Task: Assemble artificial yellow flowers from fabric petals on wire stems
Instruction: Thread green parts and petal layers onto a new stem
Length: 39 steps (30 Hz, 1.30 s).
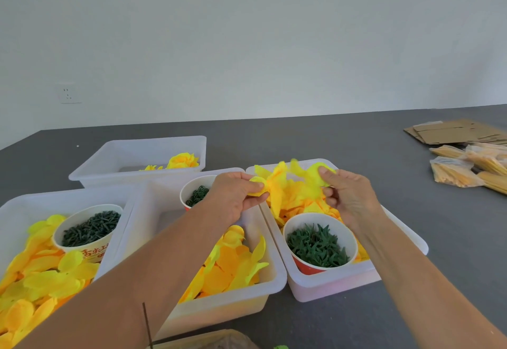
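Both arms stretched forward over tubs. Left hand [236, 195] pinches yellow petals [274, 184]; right hand [348, 197] grips other petals [315, 175], above right tub [406, 236]. Stem not visible in petals. Thin wire [146, 324] by left forearm, cut off at bottom. Dark grey bench [329, 140], white wall [247, 33].

Layout relative to the middle bin [219, 302] on the tabletop [343, 140]. Left of it, touching: a bin [16, 206] holding petals [52, 280] and a paper cup [87, 229] of short stem pieces. Behind it: a bin [131, 153] with a finished flower [182, 160] at its right end. Right of it, touching: a bin [337, 285] holding a petal heap [296, 200] behind a cup of calyx pieces [319, 243]. Inside the middle bin: loose petals [233, 263] in front, a cup of rings [196, 193] at the rear. Far right, well apart: flattened cardboard [455, 131] behind bagged bundles [466, 170].
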Tool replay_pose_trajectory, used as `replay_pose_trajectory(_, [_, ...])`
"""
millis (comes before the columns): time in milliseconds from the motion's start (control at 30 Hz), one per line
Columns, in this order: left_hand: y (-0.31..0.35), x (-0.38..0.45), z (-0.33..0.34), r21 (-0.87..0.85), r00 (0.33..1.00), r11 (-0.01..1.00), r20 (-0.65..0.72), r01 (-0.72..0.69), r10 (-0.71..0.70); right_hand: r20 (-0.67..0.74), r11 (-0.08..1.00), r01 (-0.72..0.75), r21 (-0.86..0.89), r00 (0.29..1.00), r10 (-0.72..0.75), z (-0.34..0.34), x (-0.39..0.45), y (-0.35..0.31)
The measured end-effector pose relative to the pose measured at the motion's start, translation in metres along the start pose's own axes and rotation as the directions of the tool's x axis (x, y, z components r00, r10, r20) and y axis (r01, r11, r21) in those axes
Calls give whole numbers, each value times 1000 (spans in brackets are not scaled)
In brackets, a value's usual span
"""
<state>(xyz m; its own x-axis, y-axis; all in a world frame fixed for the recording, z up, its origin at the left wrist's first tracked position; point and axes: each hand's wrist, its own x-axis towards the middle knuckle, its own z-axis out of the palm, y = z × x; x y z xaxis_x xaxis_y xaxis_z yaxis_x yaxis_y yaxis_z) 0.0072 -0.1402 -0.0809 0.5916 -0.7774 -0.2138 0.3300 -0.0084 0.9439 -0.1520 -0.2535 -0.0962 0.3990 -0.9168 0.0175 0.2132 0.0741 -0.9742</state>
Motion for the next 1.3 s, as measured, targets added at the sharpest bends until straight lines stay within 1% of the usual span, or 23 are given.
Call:
replay_pose_trajectory(133, [-6, 6, -3, 14, 998, 1000, -51, 25, -24, -155, 979, 74, 190, 987, -45, -14, 6, -12])
replay_pose_trajectory(200, [-8, 8, -2, 22, 999, 999, -31, 36, -36, -150, 972, 94, 217, 987, -62, -19, 7, -15])
replay_pose_trajectory(267, [-10, 8, 2, 24, 999, 999, -1, 48, -48, -96, 973, 74, 218, 994, -54, -19, 6, -14])
replay_pose_trajectory(300, [-11, 8, 5, 30, 998, 998, 31, 51, -52, -71, 972, 60, 228, 996, -45, -18, 5, -13])
replay_pose_trajectory(367, [-13, 5, 10, 67, 985, 996, 153, 67, -76, -42, 969, 34, 244, 999, -24, -15, 4, -10])
replay_pose_trajectory(467, [-17, 3, 14, 253, 943, 967, 311, 42, -122, -34, 969, 17, 245, 999, -9, -9, 2, -4])
replay_pose_trajectory(600, [-17, 3, 14, 434, 922, 897, 374, -83, -96, 3, 981, 148, 128, 989, -150, -1, -5, 6])
replay_pose_trajectory(667, [-15, 4, 14, 573, 935, 800, 352, -179, -43, 23, 968, 250, 15, 968, -250, 4, -8, 10])
replay_pose_trajectory(700, [-16, 7, 13, 676, 938, 701, 345, -229, -27, 35, 952, 298, -65, 954, -296, 6, -9, 12])
replay_pose_trajectory(767, [-16, 9, 13, 894, 945, 336, 326, -297, -31, 61, 900, 373, -227, 927, -369, 7, -8, 17])
replay_pose_trajectory(800, [-17, 9, 13, 933, 952, 202, 306, -297, -18, 76, 871, 399, -286, 916, -395, 7, -8, 20])
replay_pose_trajectory(833, [-17, 11, 13, 941, 949, 129, 316, -313, -1, 93, 847, 422, -324, 905, -416, 7, -8, 24])
replay_pose_trajectory(867, [-18, 13, 11, 938, 950, 163, 311, -307, -2, 110, 823, 447, -350, 892, -438, 7, -8, 27])
replay_pose_trajectory(900, [-18, 15, 8, 914, 951, 271, 311, -301, 9, 126, 797, 475, -374, 877, -464, 6, -9, 31])
replay_pose_trajectory(967, [-15, 15, 2, 814, 955, 504, 280, -288, 93, 164, 711, 553, -435, 825, -541, 4, -9, 36])
replay_pose_trajectory(1033, [-15, 18, -1, 756, 967, 603, 200, -256, 159, 220, 590, 645, -485, 743, -632, 2, -11, 39])
replay_pose_trajectory(1100, [-11, 15, -1, 732, 959, 637, 80, -240, 270, 270, 495, 717, -491, 666, -696, 2, -13, 39])
replay_pose_trajectory(1133, [-9, 14, -1, 696, 955, 680, 27, -229, 294, 289, 468, 741, -482, 639, -713, 4, -14, 38])
replay_pose_trajectory(1167, [-6, 15, -1, 635, 966, 748, -13, -192, 258, 306, 453, 758, -469, 621, -722, 6, -16, 37])
replay_pose_trajectory(1200, [-3, 13, -1, 562, 988, 818, -12, -122, 155, 325, 441, 773, -456, 606, -726, 9, -18, 36])
replay_pose_trajectory(1233, [-1, 10, -1, 492, 999, 869, 29, -52, 44, 351, 425, 789, -443, 589, -728, 12, -20, 36])
replay_pose_trajectory(1267, [1, 7, -2, 438, 996, 899, 84, -13, -26, 382, 406, 807, -429, 569, -728, 15, -22, 35])
replay_pose_trajectory(1300, [2, 6, -4, 395, 991, 919, 130, -16, -39, 417, 385, 825, -414, 548, -725, 19, -24, 35])
